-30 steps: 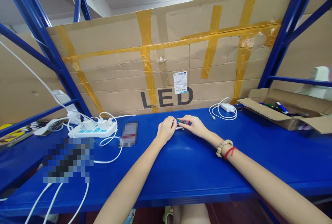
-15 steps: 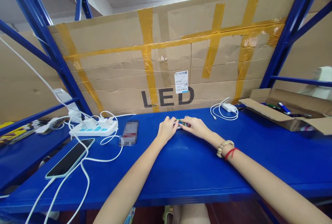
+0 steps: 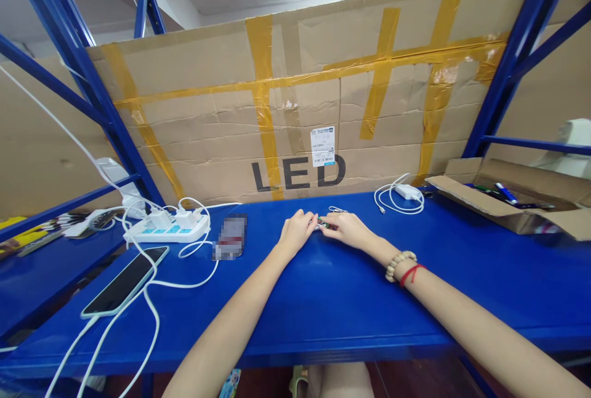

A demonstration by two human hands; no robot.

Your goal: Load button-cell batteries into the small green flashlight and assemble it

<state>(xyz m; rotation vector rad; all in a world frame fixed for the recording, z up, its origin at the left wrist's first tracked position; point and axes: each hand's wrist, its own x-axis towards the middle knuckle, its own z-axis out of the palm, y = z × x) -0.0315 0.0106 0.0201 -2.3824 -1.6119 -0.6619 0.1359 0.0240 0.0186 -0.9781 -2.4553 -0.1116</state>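
Observation:
My left hand (image 3: 298,229) and my right hand (image 3: 348,230) meet over the back middle of the blue table. Their fingers are closed around a small object (image 3: 327,224) with green, dark and white parts. Most of it is covered by the fingers, so I cannot tell its kind. Just behind my right hand lies a thin pale loop, like a cord or wire (image 3: 338,209); whether it joins the object is hidden. A beaded bracelet and a red string circle my right wrist.
On the left of the blue table (image 3: 351,306) are a white power strip (image 3: 161,237), two phones and white cables. At the back right a charger with coiled cable (image 3: 406,192) lies near an open cardboard box (image 3: 489,213) holding pens. A cardboard wall (image 3: 207,133) stands behind.
My right fingers have shifted slightly over the small object, covering more of its green part. The pale loop behind my right hand shows more clearly. My left hand has barely moved.

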